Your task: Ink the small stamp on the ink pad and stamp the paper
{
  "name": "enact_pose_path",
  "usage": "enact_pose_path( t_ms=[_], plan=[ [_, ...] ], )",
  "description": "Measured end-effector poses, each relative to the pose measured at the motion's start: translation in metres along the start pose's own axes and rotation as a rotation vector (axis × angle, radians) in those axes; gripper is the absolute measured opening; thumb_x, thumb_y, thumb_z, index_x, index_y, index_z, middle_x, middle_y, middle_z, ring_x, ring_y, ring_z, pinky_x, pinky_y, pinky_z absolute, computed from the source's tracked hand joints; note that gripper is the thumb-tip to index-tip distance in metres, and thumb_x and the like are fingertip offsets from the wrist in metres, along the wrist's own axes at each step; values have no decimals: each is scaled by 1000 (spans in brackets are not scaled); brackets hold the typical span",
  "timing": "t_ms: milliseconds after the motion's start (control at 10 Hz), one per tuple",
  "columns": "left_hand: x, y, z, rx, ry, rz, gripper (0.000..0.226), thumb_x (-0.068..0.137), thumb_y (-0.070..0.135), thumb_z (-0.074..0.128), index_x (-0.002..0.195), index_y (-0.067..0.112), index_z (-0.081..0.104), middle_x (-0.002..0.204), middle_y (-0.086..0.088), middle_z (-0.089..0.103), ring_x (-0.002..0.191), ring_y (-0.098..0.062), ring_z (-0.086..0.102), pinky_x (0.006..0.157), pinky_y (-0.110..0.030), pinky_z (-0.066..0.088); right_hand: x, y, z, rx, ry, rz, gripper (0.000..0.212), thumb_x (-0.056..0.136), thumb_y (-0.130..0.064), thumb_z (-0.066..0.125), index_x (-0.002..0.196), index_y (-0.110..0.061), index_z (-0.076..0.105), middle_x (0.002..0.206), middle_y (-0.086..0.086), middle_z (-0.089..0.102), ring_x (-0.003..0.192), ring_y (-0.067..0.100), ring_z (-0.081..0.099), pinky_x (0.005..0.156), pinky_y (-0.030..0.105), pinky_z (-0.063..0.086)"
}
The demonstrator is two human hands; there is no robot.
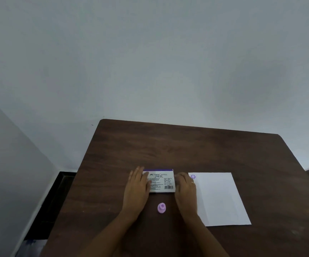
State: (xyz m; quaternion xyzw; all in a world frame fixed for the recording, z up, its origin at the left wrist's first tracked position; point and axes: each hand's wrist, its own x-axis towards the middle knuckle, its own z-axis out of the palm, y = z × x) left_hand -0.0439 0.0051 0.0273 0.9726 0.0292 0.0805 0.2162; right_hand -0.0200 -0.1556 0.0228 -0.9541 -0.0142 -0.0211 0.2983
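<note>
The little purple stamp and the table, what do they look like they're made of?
The stamp looks like moulded plastic, matte lilac with a smooth rounded knob. The table looks like dark brown wood or wood-look laminate, with faint grain streaks and a dull sheen; which one is unclear.

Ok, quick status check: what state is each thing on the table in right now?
Ink pad: closed, lid on, flat on the table.
Small stamp: standing on the table, untouched, nearer the person than the pad.
Paper: flat, one purple print in its far left corner.
Left hand: on the pad's left end.
Right hand: on the pad's right end.
</note>
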Motion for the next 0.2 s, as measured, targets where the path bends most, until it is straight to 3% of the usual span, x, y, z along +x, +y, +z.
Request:
enact_pose_path(
  t_ms=[100,200],
  plan=[
    [29,23,-16,0,73,66,52,98,29,35,144,15,15,156,-6,10,142,-14,-2,113,-30,-5,19,-22,-24,-60,165,-112,34,87,-16,54,119,-7,52,127,14,58,120,29,51,107,39,31],
    [62,58,-45,75,201,168,55,99,27,34,144,10,7,155,-10,6,140,-18,-6,113,-33,-4,45,-52,-55,-174,345,-278,41,91,-22,39,128,-5,44,135,15,50,129,31,41,108,46,20]
  ],
)
